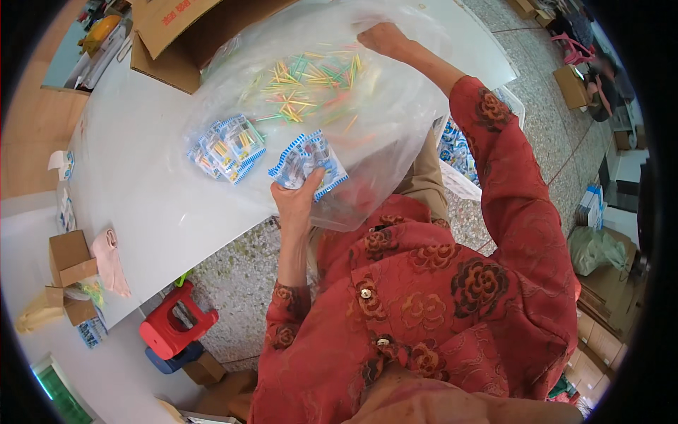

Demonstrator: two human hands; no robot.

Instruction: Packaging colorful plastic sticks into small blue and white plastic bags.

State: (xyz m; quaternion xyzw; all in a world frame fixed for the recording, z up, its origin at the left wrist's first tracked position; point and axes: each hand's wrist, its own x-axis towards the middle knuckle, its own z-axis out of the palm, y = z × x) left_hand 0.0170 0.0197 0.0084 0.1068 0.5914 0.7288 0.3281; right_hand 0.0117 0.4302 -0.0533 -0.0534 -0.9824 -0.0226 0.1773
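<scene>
My left hand [295, 196] grips a small blue-and-white striped packet [308, 164] at the near edge of the white table [141, 191]. My right hand [381, 37] is raised farther off, clutching the top rim of a large clear plastic bag [332, 113]. Inside the bag lie several thin sticks [307, 88] in yellow, green and orange. A pile of several more blue-and-white packets [227, 148] rests on the table to the left of the bag. I wear a red flowered top.
An open cardboard box [180, 39] stands at the table's far end. Small brown boxes [70, 258] and a pink cloth [109, 261] sit on the left. A red plastic stool [176, 326] stands on the speckled floor. More packets [458, 152] fill a container by my right arm.
</scene>
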